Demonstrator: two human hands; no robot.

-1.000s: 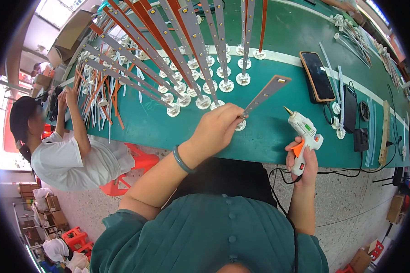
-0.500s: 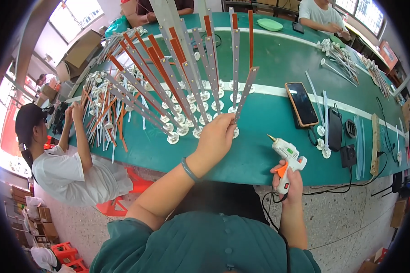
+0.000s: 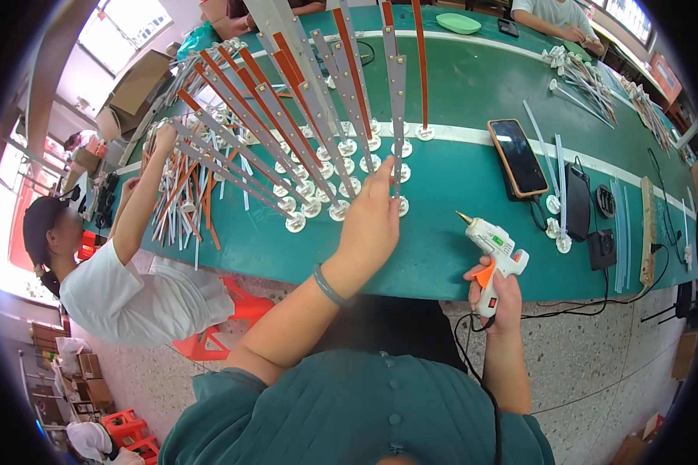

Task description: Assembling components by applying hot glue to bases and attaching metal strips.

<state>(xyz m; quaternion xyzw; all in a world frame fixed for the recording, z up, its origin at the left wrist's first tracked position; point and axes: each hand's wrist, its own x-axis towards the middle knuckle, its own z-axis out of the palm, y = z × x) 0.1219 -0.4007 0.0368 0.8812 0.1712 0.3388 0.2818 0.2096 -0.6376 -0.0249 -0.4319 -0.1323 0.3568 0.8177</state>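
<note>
In front of me my left hand reaches in with fingers stretched upward. It is beside an upright grey strip dotted with small LEDs, and whether its fingertips touch that strip I cannot tell. The strip rises from a round white base partly hidden by my hand. To its left stand several more LED strips on white bases, some backed with orange-brown tape. My right hand grips a white glue gun with an orange trigger, its nozzle pointing up and left above the green table.
A phone lies right of the strips, beside loose strips, a black adapter and a power strip. A heap of strips covers the left side, where a co-worker reaches. Others sit across the table.
The front strip leaned right in my left fingers and now stands upright, my fingers extended beside it. The co-worker's arm has reached toward the heap. My right hand still grips the glue gun.
</note>
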